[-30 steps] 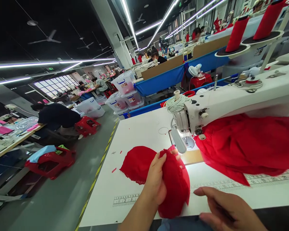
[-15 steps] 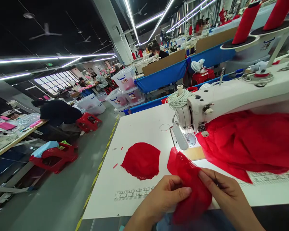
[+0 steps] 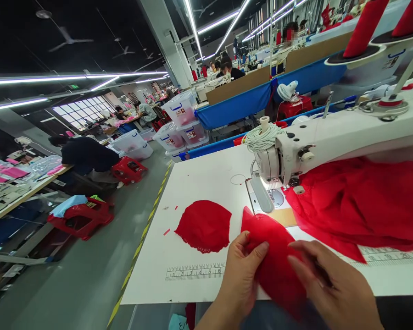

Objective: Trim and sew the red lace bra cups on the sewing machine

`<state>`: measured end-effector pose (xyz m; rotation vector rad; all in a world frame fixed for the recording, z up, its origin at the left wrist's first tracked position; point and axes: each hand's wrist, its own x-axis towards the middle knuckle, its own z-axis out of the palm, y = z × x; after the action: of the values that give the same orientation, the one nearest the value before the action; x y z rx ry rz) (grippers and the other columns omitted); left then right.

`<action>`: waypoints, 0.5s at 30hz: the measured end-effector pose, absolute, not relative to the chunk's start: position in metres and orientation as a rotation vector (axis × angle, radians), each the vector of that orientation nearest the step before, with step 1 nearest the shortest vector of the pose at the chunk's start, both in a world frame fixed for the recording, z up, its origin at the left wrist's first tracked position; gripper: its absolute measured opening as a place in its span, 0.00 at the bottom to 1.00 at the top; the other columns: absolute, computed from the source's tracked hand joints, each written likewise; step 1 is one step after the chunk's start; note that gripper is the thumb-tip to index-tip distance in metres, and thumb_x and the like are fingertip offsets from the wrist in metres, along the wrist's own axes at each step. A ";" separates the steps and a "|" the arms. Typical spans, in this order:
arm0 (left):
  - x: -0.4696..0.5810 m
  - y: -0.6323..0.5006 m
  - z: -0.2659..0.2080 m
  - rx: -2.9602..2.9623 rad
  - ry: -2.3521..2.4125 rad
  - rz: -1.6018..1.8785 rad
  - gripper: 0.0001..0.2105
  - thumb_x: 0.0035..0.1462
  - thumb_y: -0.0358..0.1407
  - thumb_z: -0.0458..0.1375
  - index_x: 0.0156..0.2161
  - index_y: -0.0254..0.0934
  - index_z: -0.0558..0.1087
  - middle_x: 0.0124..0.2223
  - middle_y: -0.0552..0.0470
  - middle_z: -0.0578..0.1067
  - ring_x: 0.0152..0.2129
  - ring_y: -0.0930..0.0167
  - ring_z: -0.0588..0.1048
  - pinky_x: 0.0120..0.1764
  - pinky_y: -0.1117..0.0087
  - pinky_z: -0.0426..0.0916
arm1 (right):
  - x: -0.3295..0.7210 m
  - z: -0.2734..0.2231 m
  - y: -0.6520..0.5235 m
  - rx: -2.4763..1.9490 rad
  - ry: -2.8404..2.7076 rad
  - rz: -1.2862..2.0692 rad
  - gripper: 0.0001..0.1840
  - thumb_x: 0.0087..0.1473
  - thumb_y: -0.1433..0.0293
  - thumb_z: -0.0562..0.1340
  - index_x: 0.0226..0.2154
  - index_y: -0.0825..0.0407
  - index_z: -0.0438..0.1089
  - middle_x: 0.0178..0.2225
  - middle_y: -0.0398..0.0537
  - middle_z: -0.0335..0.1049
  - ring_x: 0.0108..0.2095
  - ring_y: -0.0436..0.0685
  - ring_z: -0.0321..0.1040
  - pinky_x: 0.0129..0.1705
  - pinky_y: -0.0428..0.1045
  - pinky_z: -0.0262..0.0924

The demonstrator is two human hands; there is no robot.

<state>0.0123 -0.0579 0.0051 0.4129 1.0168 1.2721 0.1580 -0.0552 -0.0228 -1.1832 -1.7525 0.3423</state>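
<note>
My left hand pinches the left side of a sheer red fabric piece between thumb and fingers. The piece spreads over the table's front edge, its tip close to the sewing machine. At its right edge is my right hand, slightly blurred, thumb and fingers apart with nothing visible between them. Another red fabric piece, scalloped along its lower edge, lies flat on the white tabletop to the left. A heap of red fabric rests under the machine's arm.
Printed along the table's front is a ruler scale. Red thread cones stand at upper right. Clear plastic bins are stacked beyond the table. Left of the aisle, a person bends near red stools.
The fabric in my left hand has opened out flatter, from bunched folds to a smooth spread. My right hand has let go of its edge and moved slightly right.
</note>
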 end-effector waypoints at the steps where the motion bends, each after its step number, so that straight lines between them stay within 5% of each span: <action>1: 0.015 -0.059 0.005 0.428 1.025 1.287 0.16 0.39 0.36 0.74 0.33 0.35 0.75 0.30 0.52 0.78 0.26 0.73 0.74 0.33 0.73 0.68 | 0.156 -0.022 -0.057 -1.145 -1.811 0.356 0.09 0.58 0.62 0.61 0.41 0.48 0.67 0.26 0.39 0.72 0.20 0.50 0.68 0.22 0.42 0.62; 7: 0.017 -0.061 -0.002 0.490 0.923 1.194 0.16 0.43 0.39 0.72 0.36 0.34 0.77 0.32 0.50 0.77 0.30 0.74 0.74 0.39 0.73 0.68 | 0.152 -0.016 -0.058 -1.191 -1.628 0.758 0.10 0.60 0.62 0.57 0.30 0.46 0.71 0.25 0.37 0.69 0.25 0.49 0.67 0.28 0.43 0.60; 12: 0.007 -0.057 -0.003 0.457 0.949 1.183 0.15 0.42 0.39 0.73 0.26 0.32 0.73 0.23 0.57 0.70 0.18 0.83 0.63 0.21 0.81 0.58 | 0.155 -0.004 -0.058 -1.305 -1.070 1.237 0.19 0.51 0.50 0.63 0.27 0.49 0.69 0.24 0.40 0.64 0.24 0.50 0.59 0.26 0.43 0.57; 15: 0.001 -0.053 0.003 0.314 0.912 1.207 0.16 0.39 0.38 0.74 0.28 0.33 0.73 0.25 0.57 0.71 0.18 0.83 0.65 0.17 0.83 0.55 | 0.160 -0.005 -0.055 -1.266 -0.765 1.422 0.26 0.45 0.44 0.66 0.26 0.49 0.64 0.20 0.36 0.53 0.20 0.47 0.49 0.19 0.40 0.51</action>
<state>0.0013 -0.0530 0.0030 0.3143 0.9120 1.2070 0.1599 -0.0549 -0.0047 -1.2656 -0.7647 1.4217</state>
